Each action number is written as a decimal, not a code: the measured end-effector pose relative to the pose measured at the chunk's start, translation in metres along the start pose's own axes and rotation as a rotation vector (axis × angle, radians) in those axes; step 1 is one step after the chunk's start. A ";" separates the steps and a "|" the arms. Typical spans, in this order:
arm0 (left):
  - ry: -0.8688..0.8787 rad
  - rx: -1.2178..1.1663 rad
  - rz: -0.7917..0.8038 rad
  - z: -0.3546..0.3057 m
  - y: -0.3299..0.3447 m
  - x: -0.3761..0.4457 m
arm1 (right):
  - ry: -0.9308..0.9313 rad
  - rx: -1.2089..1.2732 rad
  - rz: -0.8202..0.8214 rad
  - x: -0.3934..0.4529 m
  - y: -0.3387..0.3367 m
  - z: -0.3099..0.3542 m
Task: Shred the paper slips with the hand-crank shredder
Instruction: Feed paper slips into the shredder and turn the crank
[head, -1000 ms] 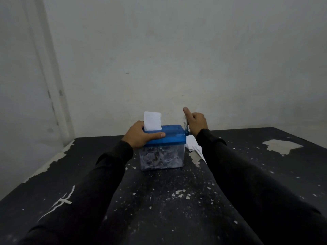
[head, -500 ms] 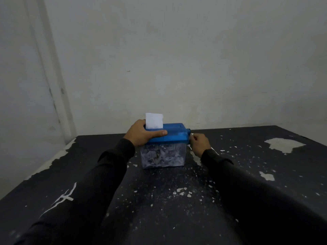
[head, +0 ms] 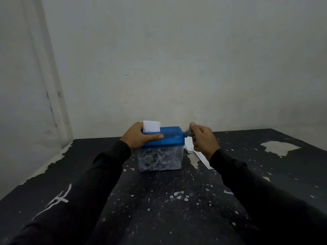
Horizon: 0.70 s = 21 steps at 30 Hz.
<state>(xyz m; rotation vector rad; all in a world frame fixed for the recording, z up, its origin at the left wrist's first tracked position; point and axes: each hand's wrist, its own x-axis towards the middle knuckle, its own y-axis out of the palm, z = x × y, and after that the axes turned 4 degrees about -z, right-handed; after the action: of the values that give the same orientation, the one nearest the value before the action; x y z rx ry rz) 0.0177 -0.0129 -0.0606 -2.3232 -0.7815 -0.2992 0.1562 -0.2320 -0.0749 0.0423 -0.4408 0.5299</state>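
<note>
A small shredder with a blue lid [head: 172, 138] and a clear bin [head: 160, 160] full of shreds stands on the black table [head: 159, 200]. A white paper slip [head: 151, 126] sticks up out of the slot at the lid's left end. My left hand [head: 139, 137] grips the lid's left side, thumb along the front. My right hand [head: 203, 138] is curled round the crank handle [head: 188, 133] on the lid's right end, which it mostly hides. More white slips [head: 198, 152] lie on the table right of the bin, partly under my right wrist.
The table top is worn, with flaked paint patches such as the pale patch [head: 279, 147] at the far right and white chips [head: 178, 195] in front of the shredder. A plain wall stands close behind the table; the table's left edge [head: 44, 170] runs diagonally.
My right hand has swung from low beside the bin back up to lid height, turning the crank. The slip stands lower in the slot than a second ago. My left hand has stayed put.
</note>
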 end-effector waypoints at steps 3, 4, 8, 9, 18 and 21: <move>0.008 0.026 0.000 0.000 -0.002 -0.001 | -0.001 -0.001 0.038 0.017 0.002 0.012; 0.015 0.032 0.005 0.001 -0.002 -0.001 | 0.008 -0.013 0.027 0.026 0.003 0.012; 0.015 0.037 -0.013 0.000 -0.002 -0.002 | 0.029 -0.086 -0.029 0.062 0.013 -0.002; 0.015 0.042 -0.022 0.000 -0.002 -0.003 | 0.045 -0.103 -0.053 0.069 0.017 -0.007; -0.001 0.069 -0.043 0.000 -0.001 -0.002 | 0.145 -0.219 -0.088 0.080 0.030 -0.048; 0.010 0.080 -0.037 0.002 -0.002 -0.002 | 0.213 -0.239 -0.088 0.062 0.030 -0.073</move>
<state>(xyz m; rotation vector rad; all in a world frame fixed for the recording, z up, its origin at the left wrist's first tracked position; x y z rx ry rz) 0.0146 -0.0114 -0.0619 -2.2330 -0.8176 -0.2900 0.2186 -0.1654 -0.1175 -0.2214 -0.2899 0.3875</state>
